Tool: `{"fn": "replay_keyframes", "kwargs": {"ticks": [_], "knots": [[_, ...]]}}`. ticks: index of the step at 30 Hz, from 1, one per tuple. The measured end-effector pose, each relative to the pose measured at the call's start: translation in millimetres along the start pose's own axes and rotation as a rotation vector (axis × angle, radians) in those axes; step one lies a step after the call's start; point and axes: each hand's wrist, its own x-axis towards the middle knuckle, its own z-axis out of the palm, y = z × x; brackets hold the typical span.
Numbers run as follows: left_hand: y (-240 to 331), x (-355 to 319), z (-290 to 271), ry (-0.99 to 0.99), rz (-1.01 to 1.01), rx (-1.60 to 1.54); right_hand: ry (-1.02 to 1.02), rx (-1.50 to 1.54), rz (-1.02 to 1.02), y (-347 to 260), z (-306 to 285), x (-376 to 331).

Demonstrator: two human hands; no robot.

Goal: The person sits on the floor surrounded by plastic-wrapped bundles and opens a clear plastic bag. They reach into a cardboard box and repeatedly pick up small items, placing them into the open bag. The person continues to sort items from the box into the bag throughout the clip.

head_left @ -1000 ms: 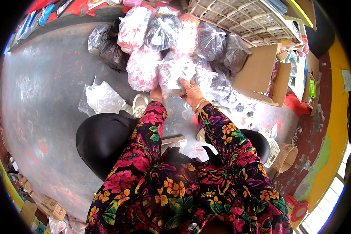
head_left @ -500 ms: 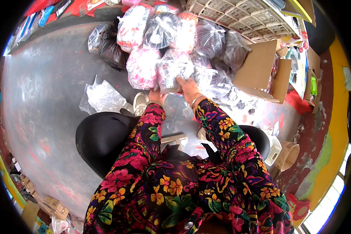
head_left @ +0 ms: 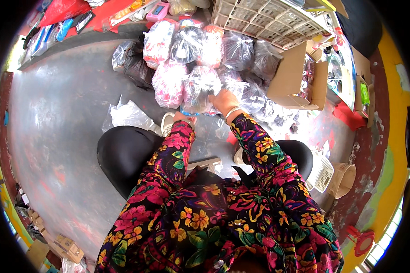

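Observation:
A tied clear plastic bag (head_left: 200, 91) with dark contents sits at the near edge of a pile of stuffed bags. My right hand (head_left: 225, 101) is closed against its lower right side, thumb on the plastic, other fingertips partly hidden. Just below the bag's lower left is my left hand (head_left: 185, 119), beside my shoe; its fingers are mostly hidden. A bag with pink contents (head_left: 169, 84) touches the dark one on the left. Another clear bag (head_left: 232, 84) lies on its right. Behind them stands a row with a black-filled bag (head_left: 187, 44) and a red-and-white one (head_left: 161, 43).
An open cardboard box (head_left: 284, 82) stands right of the pile, below a cream plastic crate (head_left: 269, 20). Crumpled clear plastic (head_left: 131, 116) lies on the grey floor (head_left: 54, 123) to the left. A white basket (head_left: 321, 173) and a brown paper bag (head_left: 341, 180) are at right.
My left hand has drawn down slightly from the dark-filled bag, which now sits lower against its neighbours. My right hand stays at its side. The whole view has shifted a little.

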Motion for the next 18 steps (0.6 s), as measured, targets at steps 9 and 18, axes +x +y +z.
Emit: {"fn": "replay_keyframes", "kwargs": {"ticks": [9,18], "knots": [[-20,-92,52,-0.338,0.277,-0.215,0.075,-0.233,-0.364,-12,19,-15],[-17,-98,49,-0.281,0.300,-0.054,-0.001,-0.183,-0.393,1,26,9]]}}
